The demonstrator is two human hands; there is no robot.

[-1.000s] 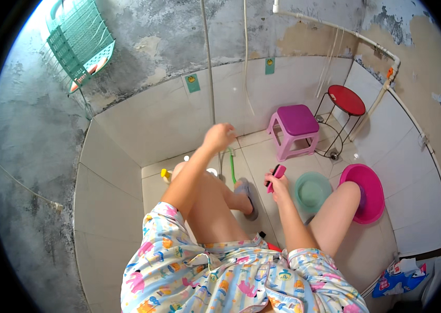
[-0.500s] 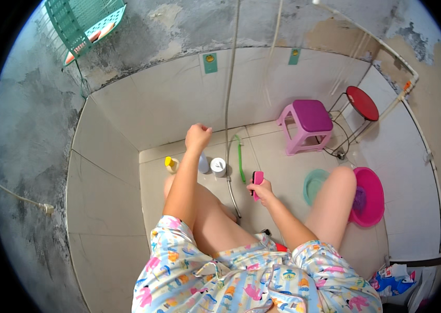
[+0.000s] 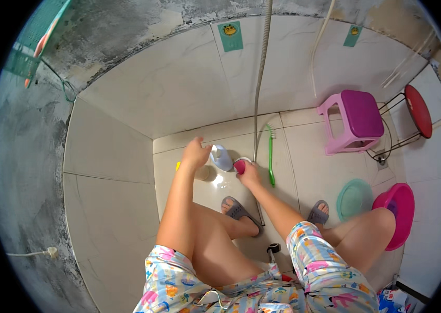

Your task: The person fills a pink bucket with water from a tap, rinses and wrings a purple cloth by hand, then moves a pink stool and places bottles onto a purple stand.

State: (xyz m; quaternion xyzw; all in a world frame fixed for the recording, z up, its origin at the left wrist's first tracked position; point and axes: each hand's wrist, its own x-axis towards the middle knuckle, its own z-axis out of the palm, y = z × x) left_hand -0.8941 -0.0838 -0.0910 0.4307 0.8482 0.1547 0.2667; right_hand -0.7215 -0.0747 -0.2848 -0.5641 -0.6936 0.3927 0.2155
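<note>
A pink brush (image 3: 239, 167) is in my right hand (image 3: 251, 176), fingers closed round it. It sits low over the floor, against the white round container (image 3: 243, 159), mostly hidden behind it. My left hand (image 3: 197, 154) is raised to the left, fingers loosely apart with nothing in them. Close to its fingertips stands a pale blue-white bottle (image 3: 222, 158); I cannot tell whether they touch. Below that hand is a cream bottle (image 3: 201, 173) with a yellow cap (image 3: 178, 165), partly covered by my forearm. A long green brush (image 3: 271, 161) lies on the tiles right of my right hand.
A metal shower hose (image 3: 262, 68) hangs down between my hands and the green brush. To the right are a pink-purple stool (image 3: 362, 115), a red round stool (image 3: 418, 111), a teal basin (image 3: 354, 200) and a magenta basin (image 3: 407, 216). My grey slippers (image 3: 237, 208) are on the tiled floor.
My right hand has moved left and forward with the pink brush, to the white container. My left hand has come lower, beside the pale bottle, and its fingers have loosened. The view has tilted down.
</note>
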